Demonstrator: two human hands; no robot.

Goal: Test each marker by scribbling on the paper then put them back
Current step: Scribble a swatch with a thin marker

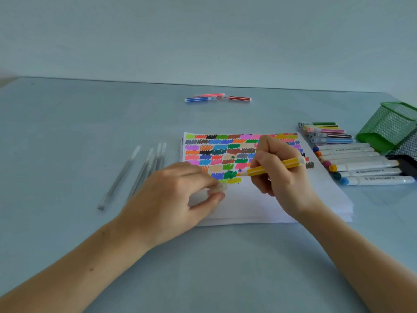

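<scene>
Yellow plastic, striped white along its barrel, makes up the marker (270, 167) that the right hand (282, 175) grips pen-fashion, thumb and fingers curled round it. Its tip rests on the paper (259, 199) just beside a dark green scribble, at the end of the lowest row of colour patches. That paper is the top sheet of a thick white stack, its upper half packed with short scribbled blocks in many colours, laid like bricks in about ten rows.

On the stack's left edge lies the left hand (178, 195), thumb and fingertips pinched on a small clear cap (217, 188).

Right of the stack lie two groups of markers. Five thin striped ones (327, 132) sit side by side, clear caps pointing left: green, yellow, pink, dark and blue. Nearer, about seven fat white markers (361, 163) lie in a row with coloured caps towards the paper; the exact number is hard to read. Beyond them a green wire-mesh holder (390, 125) lies tipped on its side, and a black mesh holder (406, 152) shows at the frame's edge.

Left of the stack lie about five slim clear pens (144, 170), roughly parallel; one lies apart. Far back on the smooth pale blue table (90, 123) rest three more thin markers (217, 97): blue, pink and red.
</scene>
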